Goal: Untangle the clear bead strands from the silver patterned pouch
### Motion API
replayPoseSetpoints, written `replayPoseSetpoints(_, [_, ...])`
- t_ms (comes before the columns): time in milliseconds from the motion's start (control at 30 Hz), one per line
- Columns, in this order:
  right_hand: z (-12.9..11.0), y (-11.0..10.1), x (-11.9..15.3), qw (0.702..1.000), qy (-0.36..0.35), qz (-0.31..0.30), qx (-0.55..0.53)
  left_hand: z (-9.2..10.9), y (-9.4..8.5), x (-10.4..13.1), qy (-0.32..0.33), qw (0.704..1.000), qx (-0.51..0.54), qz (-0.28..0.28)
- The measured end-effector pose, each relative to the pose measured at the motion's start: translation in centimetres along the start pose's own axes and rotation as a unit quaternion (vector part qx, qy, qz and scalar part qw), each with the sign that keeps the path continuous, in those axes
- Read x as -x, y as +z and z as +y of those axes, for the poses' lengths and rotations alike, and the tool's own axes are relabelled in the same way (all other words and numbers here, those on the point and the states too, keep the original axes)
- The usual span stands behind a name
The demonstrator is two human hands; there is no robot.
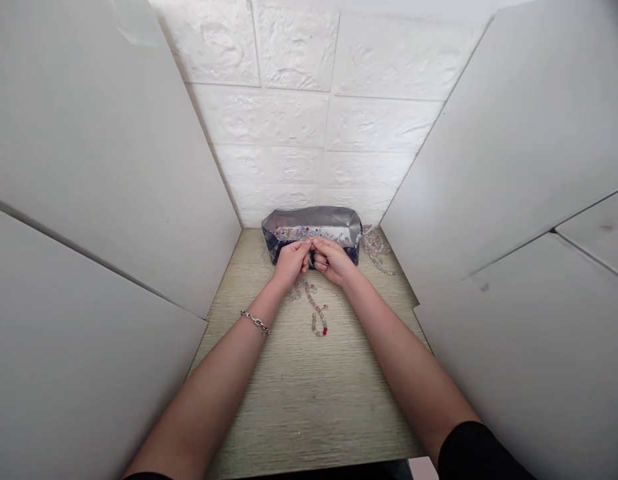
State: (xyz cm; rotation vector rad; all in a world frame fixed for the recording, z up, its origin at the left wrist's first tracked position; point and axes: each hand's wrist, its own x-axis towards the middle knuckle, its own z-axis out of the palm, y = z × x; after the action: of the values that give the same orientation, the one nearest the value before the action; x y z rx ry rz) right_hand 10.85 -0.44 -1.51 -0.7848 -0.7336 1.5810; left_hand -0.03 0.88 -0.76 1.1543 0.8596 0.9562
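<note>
Left hand (pixel 291 261) and right hand (pixel 335 259) meet at the front of an open bag (pixel 316 216) of loose beads (pixel 293 233); the fingers of both are pinched narrow, any item between them too small to tell; a beaded strand (pixel 316 311) lies curved on the tabletop (pixel 293 393), nearer the wearer; paler strands (pixel 375 249) lie beside the bag's right end.
</note>
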Motion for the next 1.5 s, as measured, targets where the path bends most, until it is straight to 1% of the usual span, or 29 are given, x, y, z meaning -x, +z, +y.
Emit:
replayPoseSetpoints(133, [0.0,0.2,0.0,1.0,0.001,0.003,0.008,-0.2,0.0,0.0,0.002,1.0,-0.012,0.011])
replayPoseSetpoints(233, [0.0,0.4,0.0,1.0,-0.012,0.017,0.02,-0.2,0.0,0.0,-0.005,1.0,-0.011,0.017])
replayPoseSetpoints(300, [0.1,0.6,0.0,0.998,-0.024,0.04,0.035,-0.2,-0.1,0.0,-0.01,1.0,-0.008,0.016])
replayPoseSetpoints(467, [0.3,1.3,-0.1,0.99,-0.051,0.117,0.059,-0.1,-0.2,0.1,-0.021,1.0,0.009,-0.009])
replayPoseSetpoints(533, [0.3,1.5,-0.2,0.988,-0.06,0.125,0.063,0.0,-0.2,0.1,-0.027,0.999,0.018,-0.013])
replayPoseSetpoints(667, [0.6,1.6,-0.2,0.985,-0.072,0.132,0.084,0.4,-0.1,0.1,-0.05,0.998,0.036,-0.001])
replayPoseSetpoints(767, [0.9,1.6,-0.2,0.983,-0.085,0.13,0.1,0.7,-0.1,0.1,-0.073,0.996,0.048,0.011])
replayPoseSetpoints(867, [1.0,1.6,-0.3,0.983,-0.09,0.123,0.106,0.8,0.0,0.1,-0.08,0.995,0.056,0.017])
replayPoseSetpoints(1133, [0.8,1.4,-0.2,0.988,-0.083,0.092,0.09,0.7,0.1,0.2,-0.059,0.997,0.037,0.029])
replayPoseSetpoints(1200, [0.8,1.4,-0.1,0.989,-0.08,0.089,0.086,0.6,0.0,0.2,-0.054,0.998,0.037,0.021])
replayPoseSetpoints(1300, [0.8,1.2,-0.1,0.991,-0.072,0.091,0.071,0.6,-0.3,0.1,-0.054,0.997,0.055,-0.007])
replayPoseSetpoints(1400, [0.8,0.9,-0.1,0.993,-0.063,0.072,0.066,0.9,-0.7,0.1,-0.087,0.992,0.081,-0.029])
replayPoseSetpoints(1500, [0.6,0.6,0.0,0.996,-0.049,0.041,0.063,1.2,-0.9,0.2,-0.13,0.987,0.079,-0.048])
